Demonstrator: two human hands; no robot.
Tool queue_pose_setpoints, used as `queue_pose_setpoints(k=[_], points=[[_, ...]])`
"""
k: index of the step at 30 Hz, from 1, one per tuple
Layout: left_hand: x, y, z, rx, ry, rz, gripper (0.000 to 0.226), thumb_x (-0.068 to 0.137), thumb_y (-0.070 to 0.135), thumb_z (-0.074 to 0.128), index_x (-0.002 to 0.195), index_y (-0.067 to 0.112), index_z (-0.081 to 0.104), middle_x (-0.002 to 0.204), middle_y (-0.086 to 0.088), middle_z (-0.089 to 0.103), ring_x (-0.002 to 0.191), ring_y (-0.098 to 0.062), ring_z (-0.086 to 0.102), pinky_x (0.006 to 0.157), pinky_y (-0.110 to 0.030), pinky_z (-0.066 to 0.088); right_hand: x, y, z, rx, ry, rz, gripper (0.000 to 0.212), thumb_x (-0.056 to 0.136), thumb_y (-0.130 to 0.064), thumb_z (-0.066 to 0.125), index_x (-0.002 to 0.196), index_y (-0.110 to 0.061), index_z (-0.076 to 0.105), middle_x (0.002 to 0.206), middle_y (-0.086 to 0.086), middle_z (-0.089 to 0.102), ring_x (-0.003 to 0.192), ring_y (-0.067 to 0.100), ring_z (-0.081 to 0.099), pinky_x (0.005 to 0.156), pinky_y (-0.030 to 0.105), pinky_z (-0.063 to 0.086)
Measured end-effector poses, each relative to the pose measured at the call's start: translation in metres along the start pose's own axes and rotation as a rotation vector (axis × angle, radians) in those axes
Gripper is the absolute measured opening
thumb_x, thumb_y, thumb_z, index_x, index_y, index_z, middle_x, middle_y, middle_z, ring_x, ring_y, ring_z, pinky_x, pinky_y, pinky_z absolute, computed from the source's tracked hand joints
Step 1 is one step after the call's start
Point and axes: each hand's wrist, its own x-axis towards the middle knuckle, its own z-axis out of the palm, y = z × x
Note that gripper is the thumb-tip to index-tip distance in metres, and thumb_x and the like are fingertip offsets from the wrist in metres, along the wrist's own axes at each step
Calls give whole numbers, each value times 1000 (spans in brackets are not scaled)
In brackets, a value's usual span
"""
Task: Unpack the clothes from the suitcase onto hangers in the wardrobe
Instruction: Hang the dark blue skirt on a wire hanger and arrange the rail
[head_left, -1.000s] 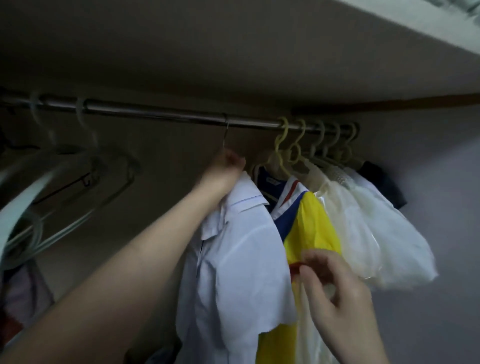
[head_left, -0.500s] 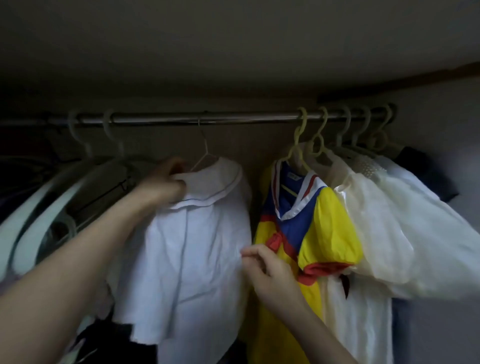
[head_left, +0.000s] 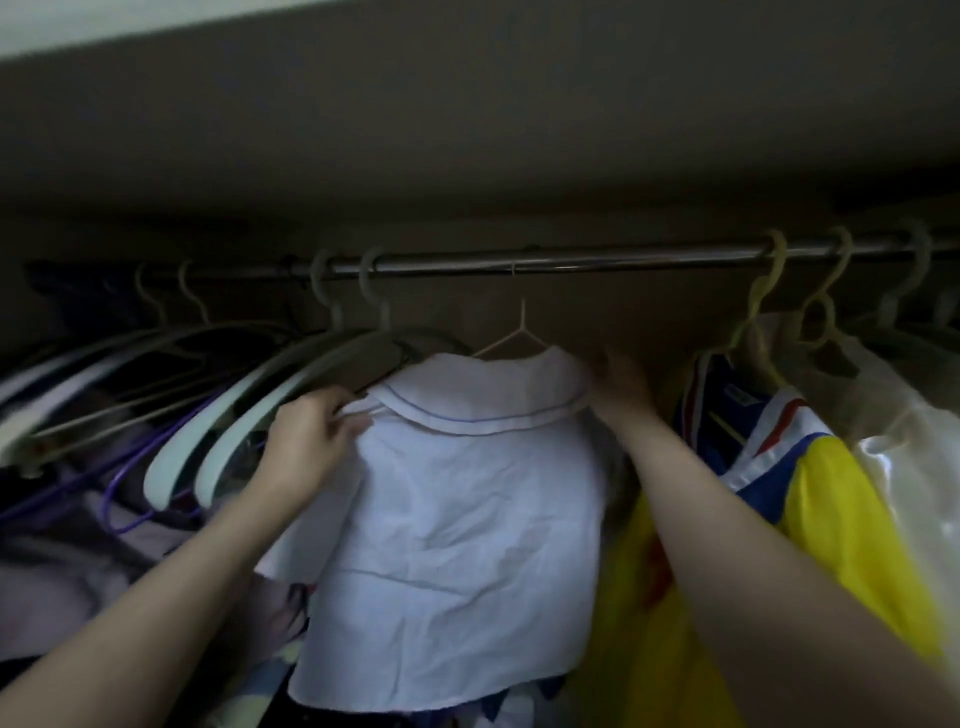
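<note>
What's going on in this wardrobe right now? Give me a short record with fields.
place: inside a wardrobe, below the metal rail
garment in hand: white shirt on a thin wire hanger, hooked on the rail
left hand: pinches the shirt's left shoulder by the collar
right hand: at the right shoulder, blurred, grip unclear
to the left: empty pale hangers
to the right: yellow and blue garment, then a pale sheer one

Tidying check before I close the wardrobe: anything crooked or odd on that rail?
The white shirt hangs on its thin hanger, its collar skewed, lower on the left. The left hand pinches the collar; the right hand touches its other end. Nothing looks damaged.
</note>
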Motion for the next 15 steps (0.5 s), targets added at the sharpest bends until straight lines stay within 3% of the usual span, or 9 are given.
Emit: queue_pose_setpoints(k=[3,5,7,8,9,12,14,15], points=[[8,-1,-18,-144,77,-9,19,91,14,52,81,0,61,83,-17,64,83,-27,59,68,-29,35,9,10,-1,54,-80,36,34,97,-8,38,128,-8,52,137,13,48,125,28,43,103,34,34],[9,-2,-24,-59,116,-8,32,84,19,43,97,-5,61,93,-25,62,89,-39,59,72,-39,41,10,29,4,39,-86,134,38,97,-6,34,133,-7,45,141,13,43,128,29,40,105,35,32],[4,4,-25,-30,220,54,32,86,21,45,112,8,58,103,-15,61,101,-41,55,80,-46,45,4,51,15,-26,-120,239,43,99,-9,33,141,-8,32,147,15,34,132,31,35,108,35,31],[-4,13,-22,-67,241,122,28,89,31,44,109,16,58,102,-5,61,103,-38,55,85,-45,45,0,61,23,-41,-138,282,45,99,-11,35,143,-6,29,147,16,33,131,31,36,105,34,32],[-15,23,-14,-63,213,230,33,92,39,38,105,18,61,101,-3,63,104,-34,56,88,-43,44,-10,71,34,-4,-155,327,45,98,-12,37,142,-5,29,144,16,37,129,32,39,100,32,34],[-66,11,33,368,-271,601,39,81,19,38,105,9,67,112,-15,65,110,-33,51,101,-45,28,-52,106,81,181,-249,445,36,98,-15,39,132,-4,45,133,15,50,118,32,49,95,32,39],[-102,-22,64,451,-389,532,38,70,17,40,92,8,69,104,-15,66,109,-32,52,108,-47,15,-78,137,110,270,-343,580,37,98,-31,38,122,-8,54,124,15,57,108,32,55,96,40,44],[-119,-33,74,477,-371,450,35,67,18,40,86,10,69,100,-12,65,107,-30,51,108,-47,15,-89,152,119,343,-354,652,41,96,-42,39,119,-11,55,120,13,59,102,30,57,93,43,47]])
